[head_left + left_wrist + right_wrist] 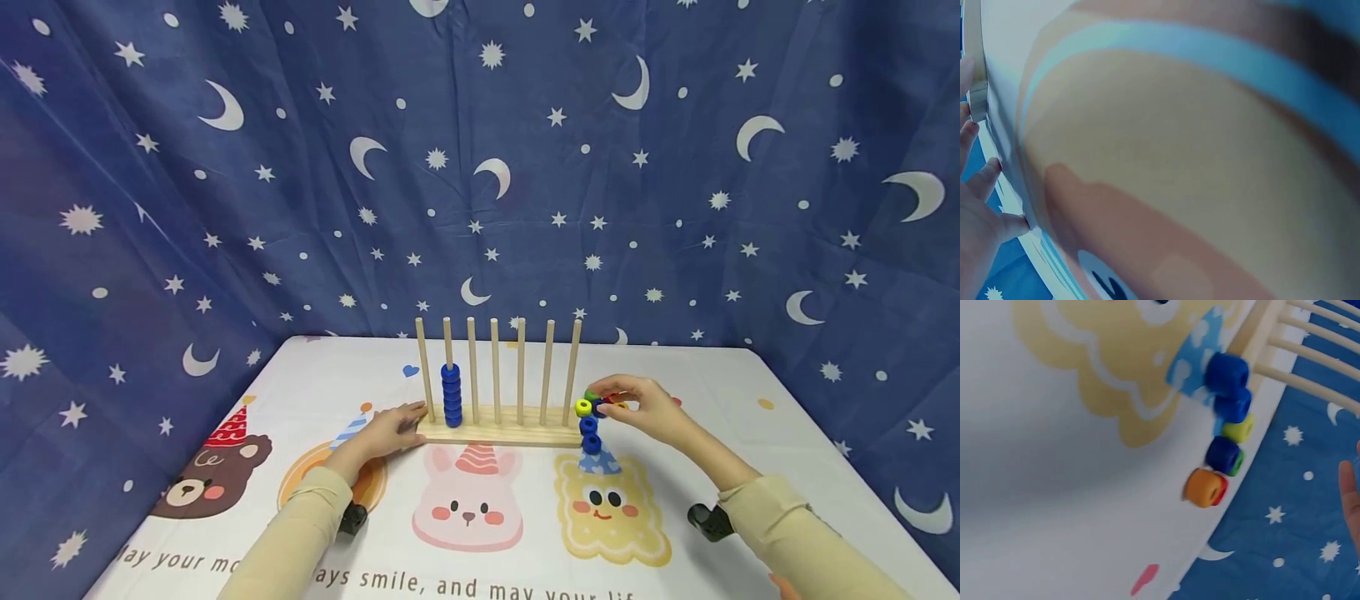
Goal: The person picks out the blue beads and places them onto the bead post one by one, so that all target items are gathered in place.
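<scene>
A wooden peg rack [498, 427] with several upright pegs stands on the table. Blue beads [452, 396] are stacked on its second peg from the left. At the rack's left end, my left hand [390, 429] holds the base, thumb at the front and fingers behind. Loose beads lie past the right end: blue beads [1227, 374], a yellow bead [1239, 429], a green bead [1238, 464], an orange bead [1202, 487] and a red bead [1220, 491]. Over these my right hand [651, 408] hovers, fingers loosely bent; no bead shows between them.
A white tablecloth [525, 508] printed with cartoon animals and lettering covers the table. Behind it hangs a blue curtain [480, 275] with moons and stars. Dark devices [711, 522] are seen beside both forearms.
</scene>
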The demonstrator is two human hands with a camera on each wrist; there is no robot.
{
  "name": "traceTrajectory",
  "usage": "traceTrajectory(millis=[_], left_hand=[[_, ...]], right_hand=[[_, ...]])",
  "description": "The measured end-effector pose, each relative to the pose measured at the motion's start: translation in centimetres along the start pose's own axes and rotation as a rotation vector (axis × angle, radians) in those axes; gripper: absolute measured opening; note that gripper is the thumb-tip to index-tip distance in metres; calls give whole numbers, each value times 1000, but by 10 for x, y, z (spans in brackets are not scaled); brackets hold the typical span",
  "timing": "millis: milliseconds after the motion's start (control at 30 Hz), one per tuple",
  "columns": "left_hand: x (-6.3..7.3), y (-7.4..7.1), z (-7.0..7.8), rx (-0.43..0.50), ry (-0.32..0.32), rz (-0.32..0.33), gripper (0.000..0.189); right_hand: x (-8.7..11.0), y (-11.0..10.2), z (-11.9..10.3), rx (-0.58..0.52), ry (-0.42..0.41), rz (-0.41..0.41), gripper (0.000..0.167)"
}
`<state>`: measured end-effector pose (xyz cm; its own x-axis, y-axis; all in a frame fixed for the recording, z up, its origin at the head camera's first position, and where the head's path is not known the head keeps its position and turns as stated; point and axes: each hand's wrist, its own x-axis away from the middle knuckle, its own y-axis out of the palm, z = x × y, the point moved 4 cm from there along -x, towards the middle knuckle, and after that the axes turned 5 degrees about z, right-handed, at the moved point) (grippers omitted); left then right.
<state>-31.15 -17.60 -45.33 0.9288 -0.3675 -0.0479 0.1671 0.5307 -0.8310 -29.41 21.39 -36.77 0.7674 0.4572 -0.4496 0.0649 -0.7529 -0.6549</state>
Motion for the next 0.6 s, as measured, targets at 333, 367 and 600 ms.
traceTrajectory(millis=[333, 367, 600], left_hand=[[-2, 2, -12, 52, 103, 23, 62], [-2, 2, -13, 54, 112, 23, 63], [1, -1, -1, 21, 53, 4, 57]], right_hand=[[3, 11, 26, 32, 110, -100, 25], [3, 12, 29, 35, 120, -109, 26], [3, 17, 42, 67, 151, -141, 25]])
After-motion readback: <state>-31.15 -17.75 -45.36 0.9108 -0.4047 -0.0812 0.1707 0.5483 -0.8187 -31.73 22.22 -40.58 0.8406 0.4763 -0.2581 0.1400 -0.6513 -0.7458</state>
